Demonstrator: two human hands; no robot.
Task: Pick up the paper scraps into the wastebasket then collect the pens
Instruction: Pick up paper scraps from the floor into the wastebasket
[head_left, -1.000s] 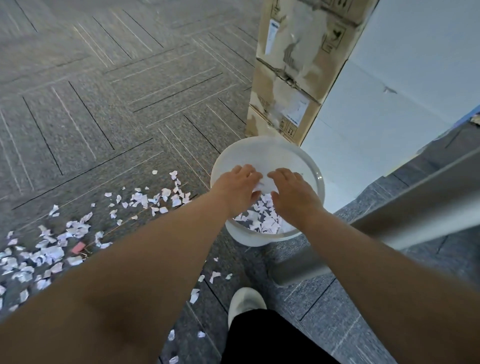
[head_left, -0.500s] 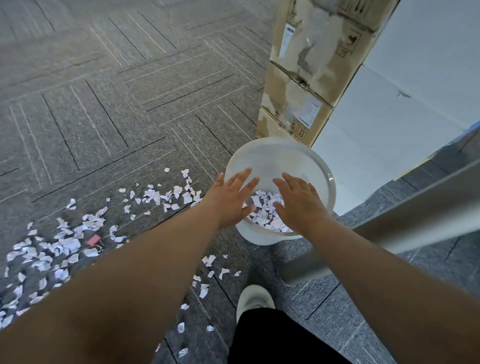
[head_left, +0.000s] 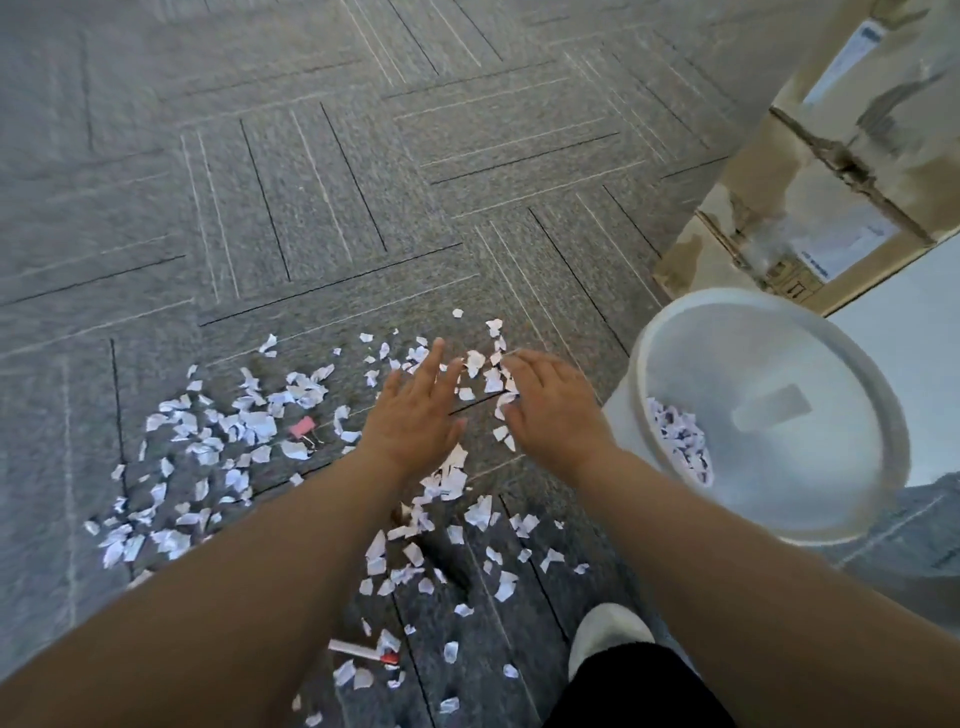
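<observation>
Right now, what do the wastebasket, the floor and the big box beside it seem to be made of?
Wastebasket: probably translucent white plastic, matte; the scraps inside show faintly through its wall.
Floor: grey carpet tiles, by the woven speckle and the seams with stripes in different directions.
Box: brown corrugated cardboard, worn; its surface is torn, with white labels stuck on.

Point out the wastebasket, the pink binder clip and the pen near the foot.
wastebasket (head_left: 737, 306): head view, far rim.
pink binder clip (head_left: 301, 428): head view, pink body.
pen (head_left: 353, 649): head view, pale barrel, partly under scraps.
</observation>
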